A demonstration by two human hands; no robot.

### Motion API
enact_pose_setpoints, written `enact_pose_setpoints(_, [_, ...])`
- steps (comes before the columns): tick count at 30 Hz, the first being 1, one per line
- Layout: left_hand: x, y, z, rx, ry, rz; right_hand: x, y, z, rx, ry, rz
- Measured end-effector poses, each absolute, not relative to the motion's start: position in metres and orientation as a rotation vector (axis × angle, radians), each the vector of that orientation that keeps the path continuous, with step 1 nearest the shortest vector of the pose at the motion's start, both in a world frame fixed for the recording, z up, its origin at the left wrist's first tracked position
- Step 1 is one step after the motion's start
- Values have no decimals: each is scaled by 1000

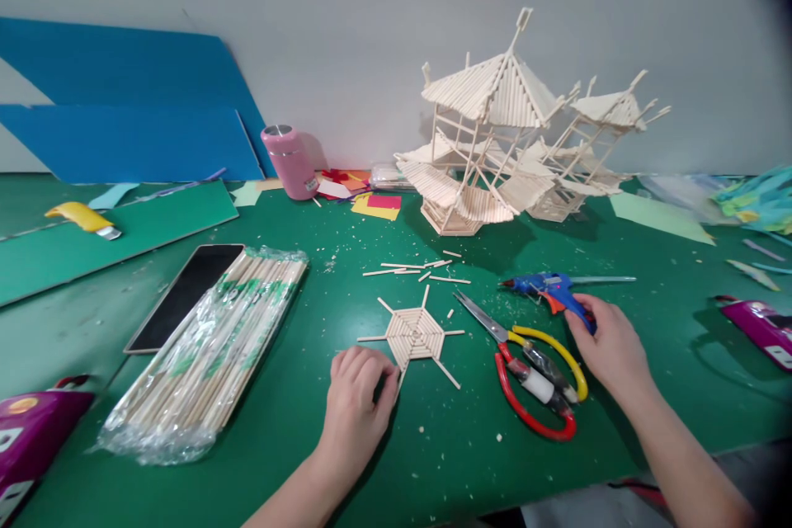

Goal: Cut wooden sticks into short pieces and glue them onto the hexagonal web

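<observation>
A small hexagonal web of thin wooden sticks (416,332) lies flat on the green table, with bare spokes reaching outward. My left hand (362,388) is closed at its lower-left spoke, thumb and finger pinching there. My right hand (610,346) wraps the handle of a blue glue gun (553,287), whose nozzle points left and whose clear glue stick juts out to the right. Between the hands lie scissors with red and yellow handles (535,384), blades partly apart, and pliers-like dark grips with white wrapping (537,386) overlap them. Cut stick pieces (450,280) lie beyond the web.
A stick-built pavilion model (495,91) stands at the back by the wall. To the left are a plastic-wrapped bundle of sticks (210,355), a dark phone-like slab (186,297), a yellow cutter (83,219) and a pink flask (289,165). Purple objects (764,330) sit at both sides.
</observation>
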State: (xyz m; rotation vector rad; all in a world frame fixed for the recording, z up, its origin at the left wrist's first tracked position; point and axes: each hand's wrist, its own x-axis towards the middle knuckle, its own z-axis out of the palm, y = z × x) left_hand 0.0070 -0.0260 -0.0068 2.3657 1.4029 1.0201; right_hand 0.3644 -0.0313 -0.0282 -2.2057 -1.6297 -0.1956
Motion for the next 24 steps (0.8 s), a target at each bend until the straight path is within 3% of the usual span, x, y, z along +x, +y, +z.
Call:
enact_pose_setpoints(9, [5, -22, -7, 2262, 1304, 1145, 373, -19, -8, -2210, -1547, -295])
enact_pose_setpoints(15, [2, -18, -9, 2221, 1403, 1134, 301, -85, -6, -1945, -1950, 197])
enact_pose_setpoints(24, [0, -21, -11, 2121, 1492, 1150, 331, -66, -17, -1983, -2008, 55])
